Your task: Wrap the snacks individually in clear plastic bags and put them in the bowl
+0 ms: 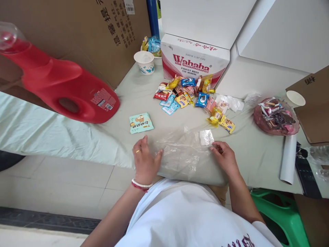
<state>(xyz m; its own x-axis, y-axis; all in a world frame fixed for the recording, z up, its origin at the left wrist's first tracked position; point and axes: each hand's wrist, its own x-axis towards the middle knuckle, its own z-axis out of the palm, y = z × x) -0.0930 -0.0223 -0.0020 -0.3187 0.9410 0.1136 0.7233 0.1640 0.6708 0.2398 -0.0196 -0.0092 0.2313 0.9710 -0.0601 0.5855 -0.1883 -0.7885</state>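
A clear plastic bag lies flattened on the cloth-covered table, close to my body. My left hand is at the bag's left edge, thumb spread from the fingers, nothing visible in it. Just beyond those fingertips is a light green snack packet with a cartoon print. Over the bag's right part sits a small white packet. My right hand pinches this packet's lower right corner between thumb and finger. Farther back, several wrapped snacks form a loose pile.
A big red jug leans in from the left. Behind the pile stands a Wahaha carton, with a paper cup to its left. On the right are a reddish bag of snacks, a white roll and a green stool.
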